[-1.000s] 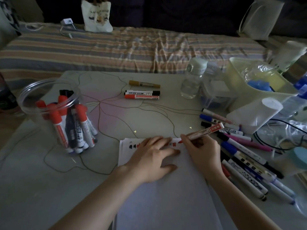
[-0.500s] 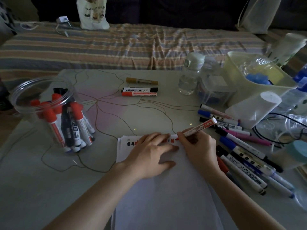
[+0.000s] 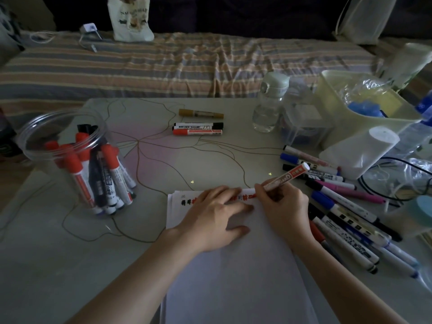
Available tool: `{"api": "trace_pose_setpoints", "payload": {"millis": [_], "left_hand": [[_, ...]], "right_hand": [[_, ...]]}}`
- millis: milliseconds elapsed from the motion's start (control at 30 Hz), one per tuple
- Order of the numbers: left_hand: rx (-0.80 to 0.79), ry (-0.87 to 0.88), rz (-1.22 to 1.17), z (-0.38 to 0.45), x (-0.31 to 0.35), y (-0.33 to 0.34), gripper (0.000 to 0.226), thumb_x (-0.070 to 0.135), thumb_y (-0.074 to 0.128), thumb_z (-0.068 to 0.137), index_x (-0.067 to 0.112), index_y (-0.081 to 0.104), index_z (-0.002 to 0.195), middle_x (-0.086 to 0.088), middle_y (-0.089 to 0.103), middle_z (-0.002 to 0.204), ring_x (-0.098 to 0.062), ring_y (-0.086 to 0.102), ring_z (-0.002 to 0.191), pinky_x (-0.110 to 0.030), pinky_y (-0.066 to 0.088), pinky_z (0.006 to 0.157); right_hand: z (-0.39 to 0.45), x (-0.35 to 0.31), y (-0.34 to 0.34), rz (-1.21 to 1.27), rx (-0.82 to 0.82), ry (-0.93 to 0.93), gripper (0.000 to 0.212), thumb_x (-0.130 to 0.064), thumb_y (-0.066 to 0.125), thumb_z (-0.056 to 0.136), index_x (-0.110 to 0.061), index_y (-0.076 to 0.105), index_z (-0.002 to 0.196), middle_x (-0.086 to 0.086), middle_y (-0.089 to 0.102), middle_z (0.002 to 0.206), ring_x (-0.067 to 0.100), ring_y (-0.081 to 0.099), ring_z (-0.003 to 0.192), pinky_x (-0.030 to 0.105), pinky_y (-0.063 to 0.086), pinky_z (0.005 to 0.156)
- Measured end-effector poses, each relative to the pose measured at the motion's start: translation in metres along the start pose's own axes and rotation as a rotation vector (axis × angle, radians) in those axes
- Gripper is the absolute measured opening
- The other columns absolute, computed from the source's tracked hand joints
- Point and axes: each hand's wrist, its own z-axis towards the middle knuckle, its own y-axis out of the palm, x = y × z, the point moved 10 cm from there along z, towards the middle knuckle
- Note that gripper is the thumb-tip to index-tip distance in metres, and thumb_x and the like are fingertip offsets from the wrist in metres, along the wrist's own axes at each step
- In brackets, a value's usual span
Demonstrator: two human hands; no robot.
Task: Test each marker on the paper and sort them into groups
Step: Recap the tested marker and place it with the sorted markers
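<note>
White paper lies at the table's near middle, with black and red marks along its top edge. My left hand presses flat on the sheet. My right hand grips a red marker, tip down on the paper's top edge. A clear jar at the left holds several red and black markers. Three markers lie at the table's far middle: a gold one, a black one, a red one. Several loose markers are spread to the right of the paper.
A water bottle, a clear box, a pale yellow bin and a white roll crowd the right side, with black cables. A striped bed lies beyond the table. A thin cord loops over the tabletop.
My right hand has shifted the red marker's tip a little along the paper's top edge, adding red marks. My left hand stays pressed on the paper.
</note>
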Motion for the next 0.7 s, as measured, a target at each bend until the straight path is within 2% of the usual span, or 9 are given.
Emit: {"api": "trace_pose_setpoints", "payload": {"millis": [100,200,267,367,467,567,633,700], "left_hand": [[-0.004,0.006,0.004,0.0,0.0,-0.001,0.055,0.058,0.051,0.078,0.04,0.054,0.131,0.006,0.034,0.152,-0.016,0.025,0.14,-0.031,0.018,0.113],[0.002,0.003,0.002,0.001,0.001,-0.002,0.056,0.058,0.05,0.077,0.04,0.055,0.13,0.005,0.035,0.152,-0.017,0.025,0.14,-0.031,0.018,0.112],[0.007,0.006,0.009,0.001,0.002,-0.002,0.055,0.058,0.052,0.079,0.041,0.054,0.131,0.006,0.034,0.152,-0.016,0.024,0.141,-0.03,0.018,0.112],[0.01,0.013,0.017,0.0,0.002,-0.002,0.051,0.054,0.058,0.083,0.041,0.052,0.132,0.007,0.031,0.153,-0.015,0.021,0.141,-0.029,0.016,0.113],[0.021,0.017,0.026,0.001,0.004,-0.004,0.05,0.053,0.06,0.085,0.041,0.051,0.133,0.008,0.029,0.154,-0.013,0.019,0.142,-0.027,0.014,0.113],[0.038,0.03,0.017,0.001,0.006,-0.006,0.05,0.05,0.063,0.084,0.039,0.053,0.132,0.007,0.031,0.153,-0.013,0.022,0.141,-0.027,0.016,0.113],[0.085,-0.003,-0.055,-0.001,0.001,-0.013,0.047,0.042,0.065,0.086,0.03,0.056,0.131,0.004,0.036,0.15,-0.015,0.03,0.139,-0.027,0.023,0.113],[0.239,-0.062,-0.059,-0.004,-0.012,-0.029,0.036,0.027,0.067,0.088,0.019,0.063,0.122,-0.002,0.05,0.138,-0.022,0.044,0.128,-0.033,0.037,0.108]], "right_hand": [[0.0,-0.002,0.001,0.004,-0.027,0.001,0.012,-0.035,0.073,0.084,-0.024,0.072,0.083,-0.011,0.071,0.077,-0.002,0.067,0.074,0.022,0.056,0.071],[-0.001,-0.004,0.004,-0.017,-0.043,-0.003,0.014,-0.035,0.073,0.085,-0.022,0.073,0.083,-0.011,0.071,0.073,-0.003,0.066,0.069,0.01,0.05,0.064],[-0.002,-0.004,0.004,-0.012,-0.041,0.004,0.012,-0.031,0.074,0.084,-0.02,0.073,0.082,-0.01,0.071,0.073,-0.003,0.066,0.069,0.008,0.049,0.061],[-0.002,-0.002,0.003,0.008,-0.034,0.015,0.011,-0.03,0.074,0.085,-0.019,0.072,0.082,-0.009,0.071,0.074,-0.001,0.066,0.069,0.012,0.052,0.061],[-0.001,-0.002,0.002,0.02,-0.026,0.019,0.015,-0.033,0.073,0.086,-0.02,0.07,0.081,-0.005,0.07,0.069,0.006,0.066,0.059,0.018,0.054,0.059],[-0.001,-0.002,0.002,0.004,-0.012,0.018,0.012,-0.028,0.074,0.085,-0.018,0.07,0.08,-0.006,0.07,0.071,0.005,0.066,0.064,0.018,0.054,0.059],[-0.002,-0.002,0.002,-0.007,-0.003,0.02,0.011,-0.026,0.074,0.084,-0.018,0.07,0.078,-0.005,0.069,0.071,0.007,0.065,0.067,0.019,0.055,0.06],[-0.001,0.001,0.001,0.05,-0.004,0.05,0.01,-0.027,0.073,0.085,-0.021,0.068,0.08,-0.003,0.07,0.074,0.008,0.068,0.069,0.026,0.059,0.066]]}}
